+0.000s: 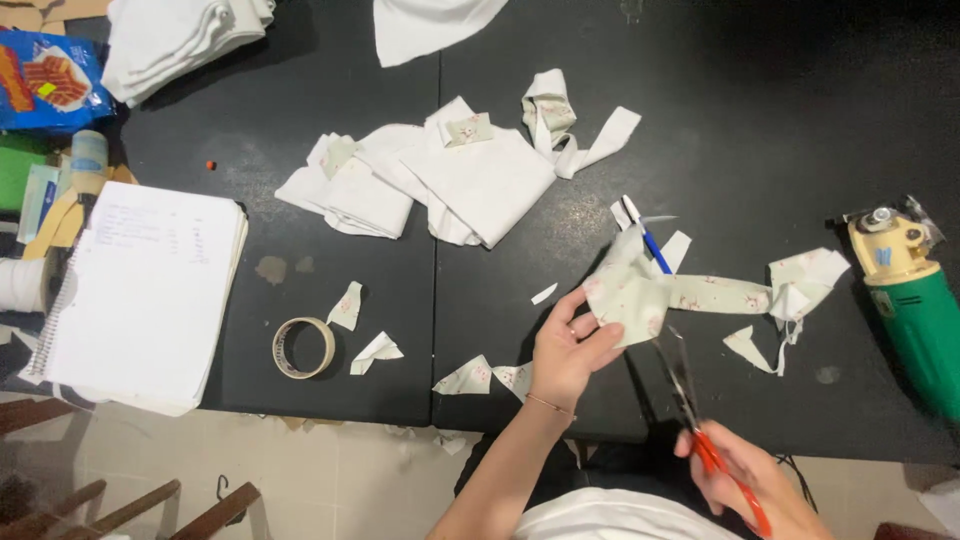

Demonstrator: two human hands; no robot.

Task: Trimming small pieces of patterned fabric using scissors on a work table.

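My left hand (pixel 570 350) pinches the near end of a pale green patterned fabric strip (pixel 690 293) that stretches right across the black table (pixel 700 120). My right hand (pixel 745 475) grips red-handled scissors (pixel 690 400), whose blades point up toward the strip just right of my left hand. A blue and white pen (pixel 645 235) lies on the table just beyond the fabric. Small fabric offcuts (pixel 485 377) lie left of my left hand.
Folded white cloth pieces (pixel 440 180) lie mid-table. A roll of tape (pixel 304 347) and a spiral notebook (pixel 140 290) sit at the left. A green and cream power tool (pixel 915 300) rests at the right edge. White stacked fabric (pixel 180 40) is far left.
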